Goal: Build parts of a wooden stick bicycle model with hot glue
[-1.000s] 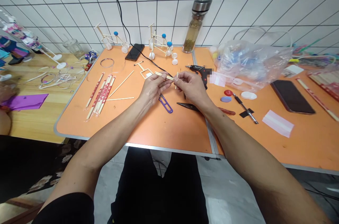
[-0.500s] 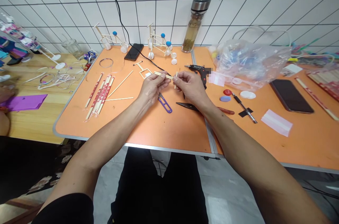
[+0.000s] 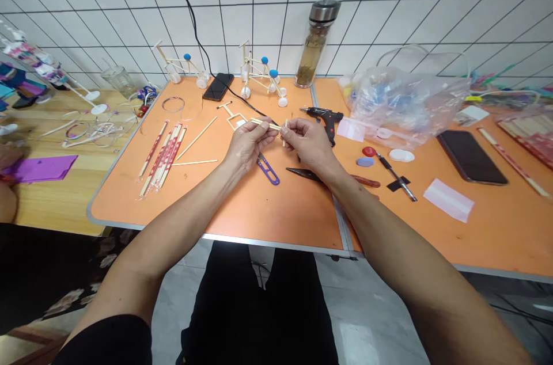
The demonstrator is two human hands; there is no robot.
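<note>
My left hand [image 3: 249, 146] and my right hand [image 3: 307, 143] are raised just above the orange table [image 3: 276, 221]. My left fingers pinch a thin wooden stick [image 3: 265, 123] that runs right towards my right fingertips. My right fingers hold a short upright stick [image 3: 285, 132] where the two sticks meet. Any join between them is hidden by my fingers. A small wooden stick frame [image 3: 233, 116] lies just beyond my left hand. A purple loop-shaped tool [image 3: 268, 177] lies below my hands, and a black glue gun [image 3: 326, 118] lies beyond my right hand.
Wrapped chopsticks [image 3: 162, 152] and loose sticks lie to the left. Stick models with blue balls [image 3: 259, 70] stand at the back, near a black cable. A plastic bag [image 3: 406, 106] and a phone [image 3: 472, 158] lie right. Another person's hand [image 3: 11, 155] shows at the left edge.
The whole scene drifts slightly in view as my head moves. My hands stay close together, still pinching the same sticks, and nothing on the table has visibly been moved.
</note>
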